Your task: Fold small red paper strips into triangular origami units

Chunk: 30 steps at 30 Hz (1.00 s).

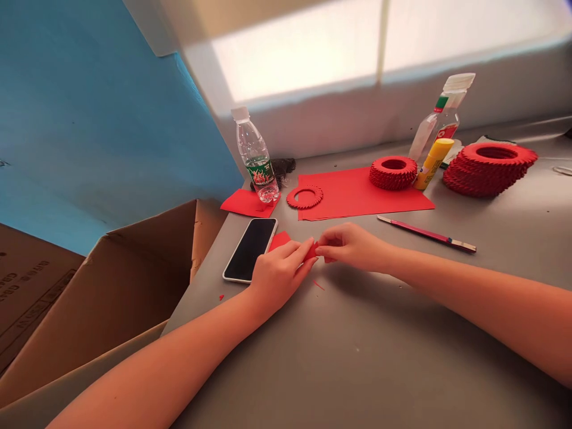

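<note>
A small piece of red paper (310, 251) is pinched between my two hands over the grey table. My left hand (279, 271) grips it from the left, fingers closed and mostly covering it. From the right, my right hand (346, 245) pinches its other end between thumb and fingertips. Beside my left hand lies a phone (250, 250) with a dark screen, and another bit of red paper (279, 239) shows behind the knuckles. A toothed red paper ring (305, 197) rests on large red sheets (348, 190) just beyond my hands.
A craft knife (426, 233) lies right of the sheets. Stacks of red rings (393, 173) stand near a yellow glue stick (434, 164) and a clear bottle (451, 113). A water bottle (257, 158) stands at back left. Below the table's left edge is an open cardboard box (134, 268).
</note>
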Each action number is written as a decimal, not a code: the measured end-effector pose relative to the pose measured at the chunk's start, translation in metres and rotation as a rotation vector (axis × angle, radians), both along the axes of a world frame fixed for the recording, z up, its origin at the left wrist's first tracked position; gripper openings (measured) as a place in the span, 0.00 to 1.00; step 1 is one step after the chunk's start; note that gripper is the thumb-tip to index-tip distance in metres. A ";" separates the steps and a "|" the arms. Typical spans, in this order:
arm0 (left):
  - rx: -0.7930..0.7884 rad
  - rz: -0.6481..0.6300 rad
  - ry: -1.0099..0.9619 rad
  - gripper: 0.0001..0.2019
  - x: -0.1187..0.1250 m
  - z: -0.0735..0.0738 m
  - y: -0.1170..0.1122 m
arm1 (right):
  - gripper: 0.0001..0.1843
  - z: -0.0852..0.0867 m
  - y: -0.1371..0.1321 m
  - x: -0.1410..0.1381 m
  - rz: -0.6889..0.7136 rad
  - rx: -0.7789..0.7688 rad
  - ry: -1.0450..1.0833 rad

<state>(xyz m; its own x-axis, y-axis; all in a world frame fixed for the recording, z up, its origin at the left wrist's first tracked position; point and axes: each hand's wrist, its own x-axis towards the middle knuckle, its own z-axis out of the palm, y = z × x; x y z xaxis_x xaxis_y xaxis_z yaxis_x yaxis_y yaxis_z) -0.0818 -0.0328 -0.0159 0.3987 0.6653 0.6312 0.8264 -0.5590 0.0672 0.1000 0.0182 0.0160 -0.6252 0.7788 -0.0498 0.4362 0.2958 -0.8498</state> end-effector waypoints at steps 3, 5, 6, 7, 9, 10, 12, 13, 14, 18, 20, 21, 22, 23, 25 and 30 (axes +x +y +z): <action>0.000 0.000 0.003 0.15 0.000 -0.001 0.000 | 0.12 -0.004 -0.001 -0.001 -0.007 0.014 0.000; -0.010 0.000 0.002 0.15 0.001 -0.001 0.000 | 0.13 -0.007 -0.001 0.000 -0.010 0.001 0.013; -0.016 -0.001 -0.001 0.15 0.001 -0.001 0.000 | 0.13 -0.007 -0.001 0.001 -0.015 -0.013 0.026; -0.019 -0.002 -0.005 0.15 0.001 0.000 0.001 | 0.13 -0.007 0.000 0.001 -0.012 -0.034 0.042; -0.028 -0.005 -0.016 0.16 0.001 0.000 0.002 | 0.14 -0.004 0.005 0.002 0.010 -0.083 0.071; -0.035 -0.006 -0.018 0.17 0.001 0.001 0.002 | 0.15 0.000 0.009 0.002 0.019 -0.097 0.086; -0.048 -0.014 -0.008 0.18 0.001 0.002 0.003 | 0.17 0.007 0.023 -0.002 0.007 -0.078 0.111; -0.052 -0.023 0.007 0.18 0.001 0.002 0.003 | 0.17 0.010 0.032 -0.006 -0.031 -0.041 0.130; -0.050 -0.030 0.022 0.18 0.001 0.002 0.003 | 0.17 0.013 0.042 -0.012 -0.069 0.009 0.138; -0.029 -0.013 0.066 0.17 0.002 0.003 0.002 | 0.13 0.015 0.082 -0.051 -0.133 0.323 -0.101; -0.014 -0.005 0.072 0.17 0.002 0.004 0.001 | 0.13 0.011 0.098 -0.074 -0.141 0.364 -0.177; -0.006 -0.005 0.070 0.17 0.001 0.005 0.000 | 0.14 0.008 0.105 -0.085 -0.149 0.380 -0.207; 0.000 -0.007 0.061 0.17 0.001 0.005 0.000 | 0.15 0.004 0.111 -0.095 -0.157 0.396 -0.237; 0.003 -0.007 0.048 0.17 0.000 0.005 0.000 | 0.16 0.001 0.116 -0.104 -0.156 0.411 -0.263; -0.001 -0.003 0.005 0.17 -0.001 0.006 0.000 | 0.16 -0.005 0.124 -0.118 -0.165 0.441 -0.306; -0.032 0.025 -0.079 0.18 -0.002 0.008 0.001 | 0.11 -0.014 0.129 -0.132 -0.207 0.478 -0.333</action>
